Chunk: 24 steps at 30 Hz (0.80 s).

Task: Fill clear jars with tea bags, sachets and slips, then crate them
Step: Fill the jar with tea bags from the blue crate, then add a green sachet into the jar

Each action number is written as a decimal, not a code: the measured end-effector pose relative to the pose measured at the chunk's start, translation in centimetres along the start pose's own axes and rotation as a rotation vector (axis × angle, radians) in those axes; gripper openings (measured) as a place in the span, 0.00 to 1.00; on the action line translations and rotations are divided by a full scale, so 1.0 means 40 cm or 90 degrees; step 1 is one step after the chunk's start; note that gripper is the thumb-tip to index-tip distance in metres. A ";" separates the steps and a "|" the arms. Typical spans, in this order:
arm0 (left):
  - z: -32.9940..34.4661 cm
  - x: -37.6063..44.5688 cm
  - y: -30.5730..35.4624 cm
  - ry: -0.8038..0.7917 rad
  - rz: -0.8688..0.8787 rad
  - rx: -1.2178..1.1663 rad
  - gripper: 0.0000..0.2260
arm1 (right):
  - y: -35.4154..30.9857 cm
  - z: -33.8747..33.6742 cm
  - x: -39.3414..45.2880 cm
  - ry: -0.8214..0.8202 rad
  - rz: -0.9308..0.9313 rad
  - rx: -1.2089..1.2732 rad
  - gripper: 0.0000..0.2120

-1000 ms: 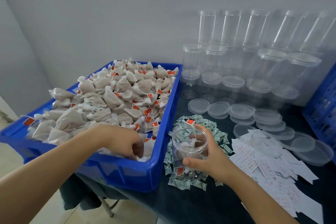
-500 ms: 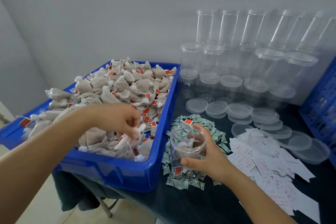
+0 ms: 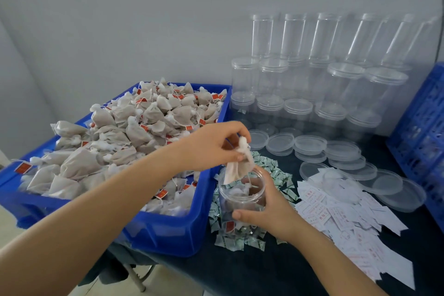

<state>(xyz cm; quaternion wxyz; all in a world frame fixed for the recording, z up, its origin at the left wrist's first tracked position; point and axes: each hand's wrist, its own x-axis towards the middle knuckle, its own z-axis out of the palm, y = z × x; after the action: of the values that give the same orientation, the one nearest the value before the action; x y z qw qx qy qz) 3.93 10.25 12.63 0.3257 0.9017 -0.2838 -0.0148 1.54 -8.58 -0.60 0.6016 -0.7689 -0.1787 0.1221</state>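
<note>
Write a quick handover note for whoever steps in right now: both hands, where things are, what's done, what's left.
Left hand pinches a tea bag just above the open jar.
Right hand grips that jar, standing on the sachets beside the blue tray of tea bags.
Slips lie to the right, loose lids and empty jars behind, blue crate at far right.
Done: some tea bags in the jar.
Left: drop this bag, add sachet and slip, lid, crate.

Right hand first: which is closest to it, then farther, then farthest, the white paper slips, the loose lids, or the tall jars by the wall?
From the right hand:
1. White paper slips, just beside it on the right.
2. Loose lids, farther back on the table.
3. Tall jars, farthest, against the wall.
</note>
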 end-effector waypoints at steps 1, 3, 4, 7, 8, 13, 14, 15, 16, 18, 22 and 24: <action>0.013 0.004 -0.003 -0.014 -0.002 0.024 0.10 | 0.000 0.001 0.000 0.000 0.003 0.003 0.49; 0.040 0.005 -0.013 -0.049 -0.011 0.066 0.11 | 0.003 0.001 0.001 -0.002 -0.006 0.010 0.47; 0.052 0.003 -0.018 -0.068 -0.017 0.082 0.13 | 0.005 0.000 0.002 -0.002 -0.014 0.009 0.44; 0.078 -0.005 -0.027 -0.087 -0.039 0.097 0.25 | 0.005 -0.001 0.000 0.002 -0.023 0.006 0.42; 0.078 -0.007 -0.026 -0.063 -0.047 0.089 0.28 | 0.004 0.000 -0.001 0.006 -0.026 0.008 0.43; 0.047 -0.010 -0.006 0.136 -0.067 0.053 0.22 | -0.008 -0.017 -0.029 0.065 -0.034 0.024 0.46; 0.050 -0.013 0.002 0.166 -0.070 0.047 0.20 | -0.012 -0.031 -0.038 0.077 -0.037 0.033 0.47; 0.059 -0.016 0.013 0.186 -0.070 0.045 0.19 | -0.016 -0.048 -0.050 0.091 -0.041 0.038 0.48; 0.076 -0.020 0.023 0.197 -0.069 0.049 0.17 | -0.020 -0.067 -0.062 0.105 -0.045 0.036 0.50; 0.135 -0.028 0.041 0.200 -0.067 0.080 0.16 | -0.023 -0.108 -0.094 0.142 -0.055 0.009 0.50; 0.300 -0.054 0.042 0.103 -0.082 0.263 0.14 | -0.020 -0.172 -0.169 0.197 -0.036 -0.034 0.46; 0.354 -0.063 0.021 0.042 -0.126 0.283 0.16 | -0.014 -0.186 -0.206 0.197 -0.025 -0.030 0.49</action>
<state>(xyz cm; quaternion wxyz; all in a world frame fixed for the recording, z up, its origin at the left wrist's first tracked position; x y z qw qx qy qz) -1.59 2.83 1.60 0.1251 0.9747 -0.1795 0.0454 -2.99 -18.48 1.55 0.6059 -0.7889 -0.1017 -0.0139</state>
